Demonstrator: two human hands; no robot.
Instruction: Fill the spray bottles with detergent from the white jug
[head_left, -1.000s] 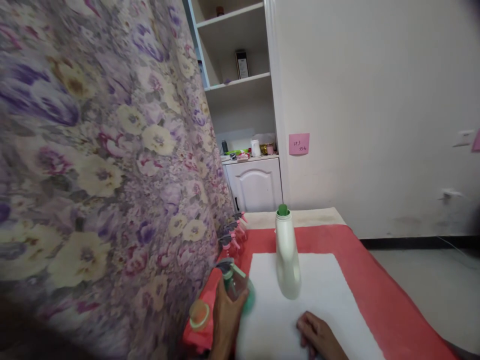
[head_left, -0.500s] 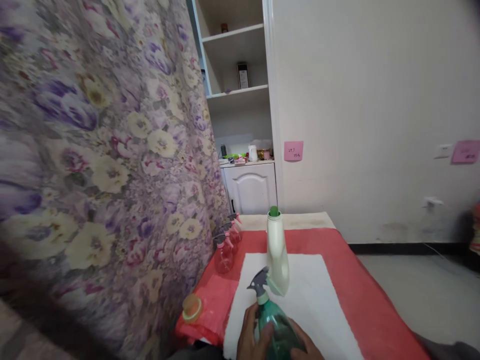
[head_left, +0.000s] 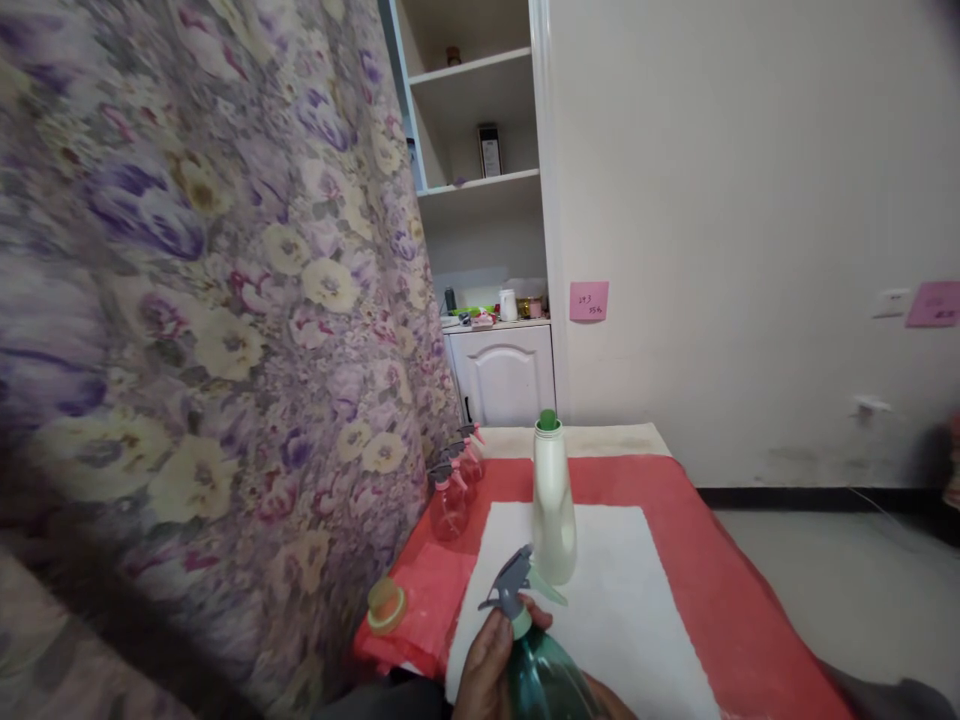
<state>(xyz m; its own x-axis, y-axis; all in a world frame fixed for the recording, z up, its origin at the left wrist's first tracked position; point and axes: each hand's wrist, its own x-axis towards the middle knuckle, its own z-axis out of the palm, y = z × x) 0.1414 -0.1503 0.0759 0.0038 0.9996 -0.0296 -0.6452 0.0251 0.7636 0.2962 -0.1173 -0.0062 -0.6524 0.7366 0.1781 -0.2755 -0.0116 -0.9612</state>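
A green see-through spray bottle (head_left: 541, 675) with a grey trigger head (head_left: 511, 590) stands at the bottom edge of the view, over a white sheet (head_left: 630, 600). My left hand (head_left: 484, 665) is wrapped round the bottle's neck and shoulder. My right hand (head_left: 611, 700) shows only as a sliver against the bottle's right side; its fingers are hidden. Just behind the trigger head stands a tall white bottle (head_left: 553, 500) with a green cap.
The sheet lies on a red cloth (head_left: 705, 580) over a table. Pink spray bottles (head_left: 454, 490) stand at its left edge beside a flowered curtain (head_left: 225, 330). A small orange-lidded jar (head_left: 386, 605) sits at front left. A white cupboard with shelves (head_left: 502, 370) stands behind.
The green spray bottle has come from the table's left edge to the middle front, and both hands have closed in around it. Its trigger head has since turned a little to the left.
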